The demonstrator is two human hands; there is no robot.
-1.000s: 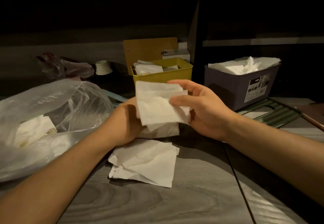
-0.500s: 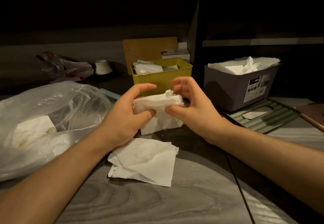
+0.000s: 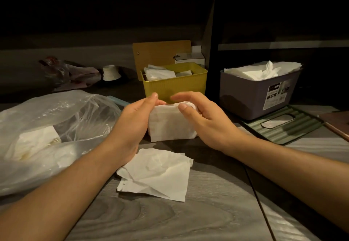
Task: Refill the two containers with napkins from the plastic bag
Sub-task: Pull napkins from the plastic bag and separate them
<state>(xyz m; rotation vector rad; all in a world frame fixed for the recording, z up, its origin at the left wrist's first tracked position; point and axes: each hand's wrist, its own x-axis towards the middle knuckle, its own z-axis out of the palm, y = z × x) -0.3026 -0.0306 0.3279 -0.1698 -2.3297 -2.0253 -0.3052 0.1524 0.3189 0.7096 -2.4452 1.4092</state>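
A stack of white napkins [image 3: 171, 125] stands on edge on the table between my hands. My left hand [image 3: 132, 123] presses its left side and my right hand [image 3: 204, 120] holds its right side, thumb on the top edge. Loose unfolded napkins [image 3: 158, 174] lie flat on the table just in front. The clear plastic bag [image 3: 49, 127] lies at the left with more napkins inside. Behind the stack stands the yellow container [image 3: 175, 86], partly filled with napkins. The purple container [image 3: 256, 97] at the right is heaped with napkins.
A green ribbed lid [image 3: 283, 125] lies on the table in front of the purple container. A wooden board [image 3: 160, 55] leans behind the yellow container. A crumpled bag [image 3: 64, 72] and a small white cup [image 3: 111, 72] sit at the back left.
The napkin stack was held up and spread open a second ago. It has since been folded together and lowered, and both hands now square it on the table.
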